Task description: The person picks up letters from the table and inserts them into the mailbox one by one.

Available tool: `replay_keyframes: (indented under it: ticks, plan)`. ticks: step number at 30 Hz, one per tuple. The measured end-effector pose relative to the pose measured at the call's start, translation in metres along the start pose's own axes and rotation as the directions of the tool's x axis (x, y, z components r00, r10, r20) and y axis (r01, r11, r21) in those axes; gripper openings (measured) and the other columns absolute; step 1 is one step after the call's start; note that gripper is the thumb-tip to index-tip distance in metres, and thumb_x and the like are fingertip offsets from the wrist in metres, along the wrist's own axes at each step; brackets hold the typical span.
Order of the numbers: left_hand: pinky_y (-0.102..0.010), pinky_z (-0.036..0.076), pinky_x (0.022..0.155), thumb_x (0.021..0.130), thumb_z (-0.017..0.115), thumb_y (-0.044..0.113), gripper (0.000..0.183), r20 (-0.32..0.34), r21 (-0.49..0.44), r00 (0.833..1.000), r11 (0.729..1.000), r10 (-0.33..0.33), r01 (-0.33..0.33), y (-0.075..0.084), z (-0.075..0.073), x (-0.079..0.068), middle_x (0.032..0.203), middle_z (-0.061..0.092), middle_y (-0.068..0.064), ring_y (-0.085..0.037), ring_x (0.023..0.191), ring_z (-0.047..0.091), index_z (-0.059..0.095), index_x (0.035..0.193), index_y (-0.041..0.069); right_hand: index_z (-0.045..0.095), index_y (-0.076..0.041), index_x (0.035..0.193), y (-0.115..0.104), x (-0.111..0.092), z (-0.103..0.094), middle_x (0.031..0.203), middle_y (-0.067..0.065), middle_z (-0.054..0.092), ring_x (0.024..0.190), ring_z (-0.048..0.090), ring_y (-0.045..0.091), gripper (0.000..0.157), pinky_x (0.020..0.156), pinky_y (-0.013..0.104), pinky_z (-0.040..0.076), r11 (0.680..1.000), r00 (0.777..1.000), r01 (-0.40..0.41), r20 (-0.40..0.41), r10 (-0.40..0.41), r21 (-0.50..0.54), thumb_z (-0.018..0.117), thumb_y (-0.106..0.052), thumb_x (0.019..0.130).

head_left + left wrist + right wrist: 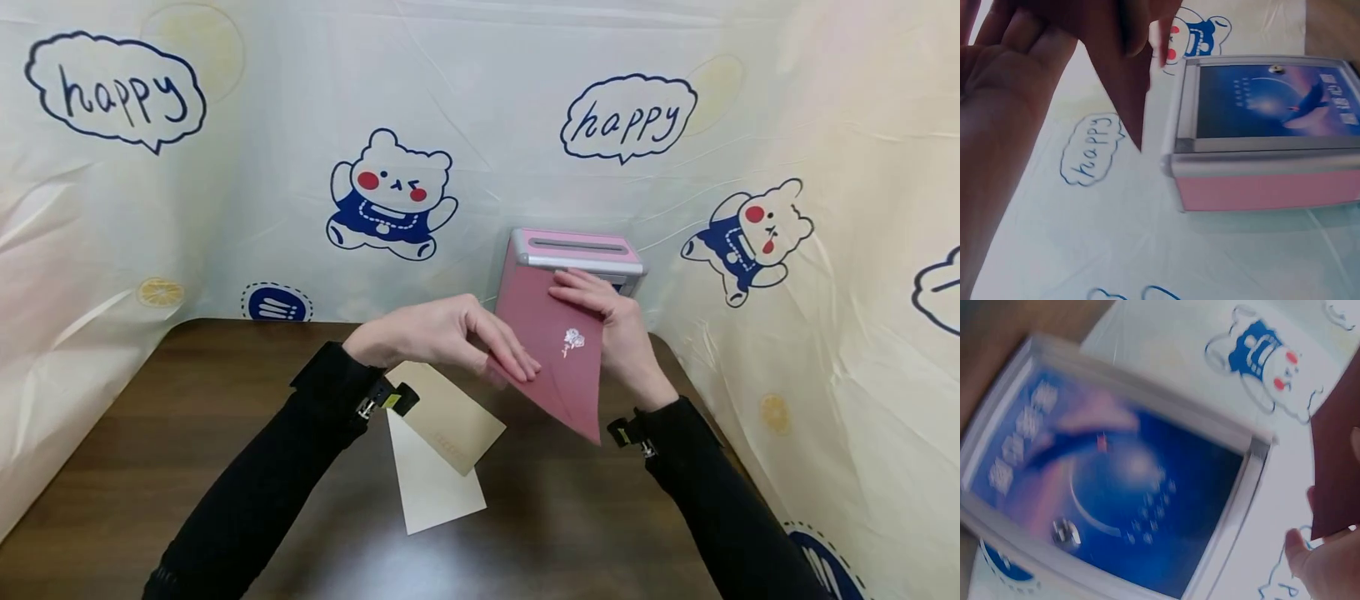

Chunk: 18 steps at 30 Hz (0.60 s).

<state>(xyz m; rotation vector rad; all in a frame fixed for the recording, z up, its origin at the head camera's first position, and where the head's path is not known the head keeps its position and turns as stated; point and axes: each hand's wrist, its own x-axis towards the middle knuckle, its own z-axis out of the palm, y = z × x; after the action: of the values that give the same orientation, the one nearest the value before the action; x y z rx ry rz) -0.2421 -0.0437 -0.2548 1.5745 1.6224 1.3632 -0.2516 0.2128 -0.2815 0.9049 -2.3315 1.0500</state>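
Both hands hold a pink envelope with a silver rose print, tilted in front of a pink and silver slotted box. My left hand pinches its lower left edge, fingers on top and the thumb mostly hidden. At the upper right edge my right hand grips it, fingers lying over the front. The left wrist view has the envelope as a dark pointed shape apart from the box. On the box's front, a blue whale picture and a round lock show in the right wrist view.
A beige envelope overlaps a white envelope or sheet on the brown wooden table, below the left hand. Behind and beside the table hangs a pale cloth printed with bears and "happy" bubbles; the box stands against it.
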Motion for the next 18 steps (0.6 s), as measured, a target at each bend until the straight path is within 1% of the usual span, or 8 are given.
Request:
replay_keyframes:
  ticks: [3,5,7,10,13,14,16,18]
  plan:
    - [-0.038,0.052,0.087,0.083,0.055,-0.003,0.022,-0.037,0.052,0.999,0.999,0.012,-0.01,0.005,-0.004,0.016,0.111,0.066,-0.019,-0.024,0.11,0.055,0.069,0.101,0.0,0.067,-0.009,0.109,0.0,0.011,-0.013,0.127,0.013,0.058,0.125,0.04,0.021,0.032,0.104,0.035,0.036,1.0,0.999,-0.008,-0.045,0.009,0.018,0.063,0.002,0.079]
    - [-0.037,0.051,0.089,0.085,0.053,-0.002,0.023,-0.067,0.078,0.998,0.997,0.012,-0.007,0.008,-0.008,0.025,0.112,0.066,-0.016,-0.022,0.11,0.055,0.069,0.101,0.002,0.067,-0.006,0.107,-0.004,0.021,-0.022,0.127,0.015,0.057,0.125,0.039,0.022,0.027,0.104,0.034,0.035,0.998,0.997,-0.047,-0.054,0.05,0.044,0.058,0.002,0.084]
    - [-0.036,0.05,0.091,0.087,0.053,0.001,0.023,-0.106,0.118,0.994,0.993,0.006,0.006,0.011,-0.012,0.034,0.113,0.066,-0.012,-0.019,0.11,0.055,0.069,0.103,0.005,0.067,-0.004,0.107,-0.007,0.03,-0.031,0.128,0.015,0.056,0.126,0.038,0.021,0.024,0.105,0.035,0.033,0.991,0.993,-0.109,-0.045,0.113,0.083,0.052,-0.002,0.089]
    - [-0.035,0.047,0.095,0.088,0.055,0.005,0.022,-0.171,0.164,0.985,0.986,-0.013,0.041,0.017,-0.015,0.046,0.115,0.066,-0.011,-0.015,0.11,0.054,0.068,0.106,0.006,0.065,-0.003,0.109,-0.005,0.042,-0.041,0.132,0.015,0.053,0.128,0.034,0.017,0.025,0.11,0.038,0.027,0.965,0.978,-0.203,-0.022,0.209,0.165,0.047,-0.009,0.093]
    - [-0.034,0.046,0.095,0.088,0.055,0.007,0.024,-0.245,0.216,0.969,0.973,-0.03,0.084,0.025,-0.016,0.056,0.116,0.065,-0.012,-0.012,0.109,0.052,0.066,0.11,0.005,0.064,0.0,0.11,0.004,0.049,-0.05,0.135,0.018,0.049,0.131,0.031,0.018,0.025,0.113,0.043,0.02,0.946,0.971,-0.231,-0.011,0.24,0.226,0.048,-0.01,0.093]
    - [-0.034,0.046,0.095,0.088,0.055,0.007,0.025,-0.268,0.24,0.963,0.966,-0.03,0.096,0.029,-0.015,0.06,0.118,0.064,-0.012,-0.011,0.11,0.051,0.065,0.112,0.005,0.064,0.0,0.11,0.008,0.051,-0.053,0.134,0.019,0.05,0.13,0.032,0.019,0.025,0.113,0.044,0.019,0.954,0.975,-0.215,-0.016,0.223,0.21,0.051,-0.009,0.091]
    - [-0.033,0.047,0.094,0.089,0.053,0.007,0.028,-0.307,0.309,0.952,0.944,-0.014,0.114,0.035,-0.014,0.066,0.12,0.062,-0.013,-0.011,0.109,0.049,0.062,0.116,0.006,0.063,0.002,0.11,0.015,0.054,-0.056,0.13,0.023,0.051,0.129,0.035,0.024,0.025,0.112,0.049,0.022,0.977,0.985,-0.167,-0.021,0.172,0.131,0.055,-0.009,0.089]
    - [-0.031,0.047,0.094,0.091,0.051,0.007,0.03,-0.338,0.382,0.941,0.914,0.001,0.136,0.039,-0.013,0.072,0.123,0.06,-0.012,-0.011,0.107,0.05,0.06,0.12,0.007,0.064,0.002,0.108,0.021,0.057,-0.058,0.125,0.023,0.055,0.124,0.041,0.027,0.025,0.108,0.051,0.029,0.988,0.989,-0.142,-0.019,0.143,0.052,0.058,-0.01,0.087]
